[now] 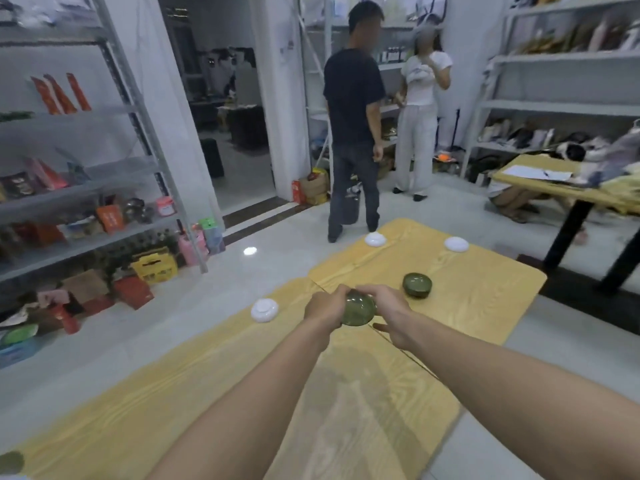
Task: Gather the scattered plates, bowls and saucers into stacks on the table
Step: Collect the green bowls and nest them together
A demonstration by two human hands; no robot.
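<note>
Two hands: left hand (323, 308), right hand (393, 306), fingers curled round green bowl (360, 309); second bowl (417, 285) near.

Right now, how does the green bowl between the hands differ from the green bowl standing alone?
The held green bowl is gripped by the left hand and right hand; the free green bowl stands untouched on the table. The held one is nearer, the free one farther right. Both are dark green and round.

Sides of green bowl (360, 309) behind left hand (325, 306) and right hand (390, 305); olive disc (10, 463) half off-frame.
</note>
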